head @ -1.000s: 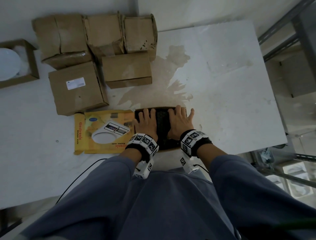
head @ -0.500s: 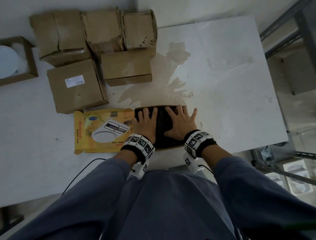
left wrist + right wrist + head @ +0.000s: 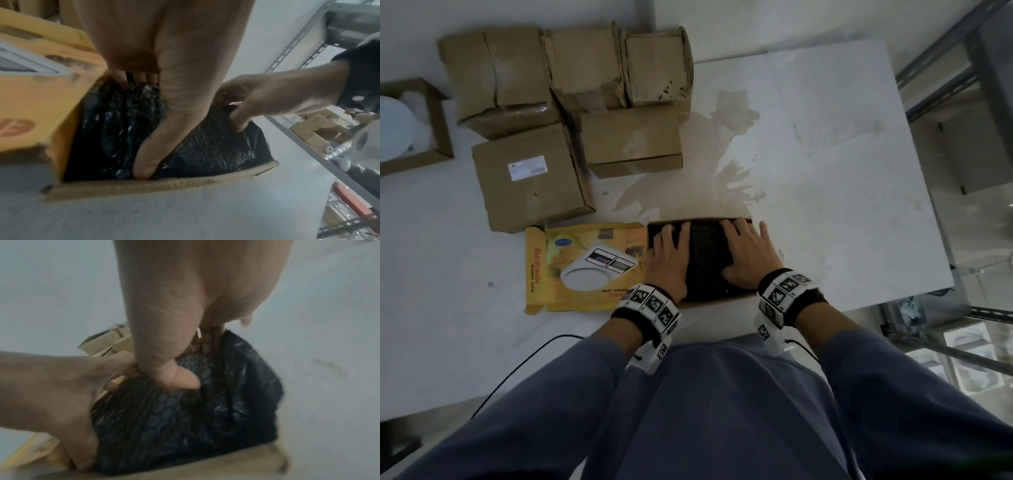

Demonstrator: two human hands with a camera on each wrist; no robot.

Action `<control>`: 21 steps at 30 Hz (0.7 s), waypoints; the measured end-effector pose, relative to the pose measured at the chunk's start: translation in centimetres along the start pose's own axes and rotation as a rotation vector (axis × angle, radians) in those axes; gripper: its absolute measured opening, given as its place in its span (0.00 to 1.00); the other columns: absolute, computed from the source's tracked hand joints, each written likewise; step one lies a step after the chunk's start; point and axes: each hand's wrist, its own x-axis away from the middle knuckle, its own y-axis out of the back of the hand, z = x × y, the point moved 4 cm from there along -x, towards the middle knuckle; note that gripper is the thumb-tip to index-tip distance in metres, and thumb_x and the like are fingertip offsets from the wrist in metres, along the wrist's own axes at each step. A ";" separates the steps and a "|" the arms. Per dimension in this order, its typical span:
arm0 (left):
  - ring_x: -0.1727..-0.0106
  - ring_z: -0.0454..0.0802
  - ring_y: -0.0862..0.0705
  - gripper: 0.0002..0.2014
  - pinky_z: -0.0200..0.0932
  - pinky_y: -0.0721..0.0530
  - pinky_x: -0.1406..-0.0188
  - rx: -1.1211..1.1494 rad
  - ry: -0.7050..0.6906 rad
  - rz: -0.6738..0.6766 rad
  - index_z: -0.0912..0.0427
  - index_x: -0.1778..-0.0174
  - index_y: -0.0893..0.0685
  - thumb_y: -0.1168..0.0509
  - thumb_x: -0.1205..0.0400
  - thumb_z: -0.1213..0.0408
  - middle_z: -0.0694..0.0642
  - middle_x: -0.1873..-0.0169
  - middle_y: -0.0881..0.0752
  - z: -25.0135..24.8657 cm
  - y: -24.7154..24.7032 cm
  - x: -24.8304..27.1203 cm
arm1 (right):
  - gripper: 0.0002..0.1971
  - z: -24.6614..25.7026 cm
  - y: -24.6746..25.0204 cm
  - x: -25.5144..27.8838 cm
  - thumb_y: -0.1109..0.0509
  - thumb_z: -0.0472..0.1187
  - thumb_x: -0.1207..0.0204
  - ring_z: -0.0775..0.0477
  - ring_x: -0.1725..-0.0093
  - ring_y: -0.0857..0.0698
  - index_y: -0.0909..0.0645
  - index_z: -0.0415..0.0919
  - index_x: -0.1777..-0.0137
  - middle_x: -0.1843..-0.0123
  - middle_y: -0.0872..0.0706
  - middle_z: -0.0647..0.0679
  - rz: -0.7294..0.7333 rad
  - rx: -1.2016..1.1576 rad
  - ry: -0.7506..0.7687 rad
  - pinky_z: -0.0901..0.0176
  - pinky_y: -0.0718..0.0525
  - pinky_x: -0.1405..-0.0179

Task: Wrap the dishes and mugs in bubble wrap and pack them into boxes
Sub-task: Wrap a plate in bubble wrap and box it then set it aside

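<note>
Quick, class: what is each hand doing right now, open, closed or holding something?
Left hand: open, fingers spread, pressing the black bubble-wrapped bundle into the open box.
Right hand: open, pressing the same bundle.

We see black bubble wrap with a honeycomb pattern of round cells, and just left of it a yellow flap printed with a white scale and red lettering. Beyond it stand plain brown cartons; our wristbands show black-and-white square markers.

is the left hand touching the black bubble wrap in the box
Touching. The left wrist view shows the left hand with its thumb and fingertips pressed into the black bubble wrap inside the box.
</note>
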 end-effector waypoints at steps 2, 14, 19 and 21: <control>0.22 0.66 0.40 0.57 0.58 0.27 0.27 0.026 -0.023 -0.018 0.55 0.15 0.53 0.24 0.34 0.72 0.66 0.21 0.47 0.1 -0.1 0.3 | 0.50 -0.7 0.1 0.9 0.22 0.47 0.35 0.38 0.22 0.32 0.45 0.44 0.15 0.23 0.33 0.40 -0.003 0.118 0.053 0.35 0.47 0.17; 0.21 0.67 0.44 0.54 0.58 0.27 0.26 0.229 0.063 -0.077 0.52 0.16 0.46 0.24 0.35 0.76 0.67 0.24 0.48 -0.2 -0.2 0.7 | 0.57 -0.7 -0.7 0.6 0.20 0.48 0.34 0.29 0.24 0.35 0.55 0.36 0.14 0.23 0.39 0.29 0.057 0.259 0.159 0.40 0.38 0.19; 0.25 0.71 0.34 0.46 0.60 0.22 0.32 0.219 0.097 -0.261 0.57 0.23 0.29 0.27 0.40 0.81 0.71 0.25 0.38 -0.7 -0.7 2.8 | 0.49 -1.9 1.6 0.1 0.23 0.50 0.33 0.34 0.29 0.27 0.44 0.38 0.16 0.25 0.31 0.35 0.140 0.196 0.256 0.45 0.32 0.25; 0.32 0.67 0.28 0.39 0.59 0.17 0.44 0.260 0.218 -0.374 0.56 0.31 0.23 0.26 0.41 0.78 0.67 0.32 0.32 -1.3 -0.8 4.4 | 0.35 -2.5 3.2 -0.2 0.25 0.46 0.32 0.38 0.34 0.22 0.30 0.41 0.24 0.32 0.24 0.41 0.087 0.216 0.360 0.48 0.27 0.35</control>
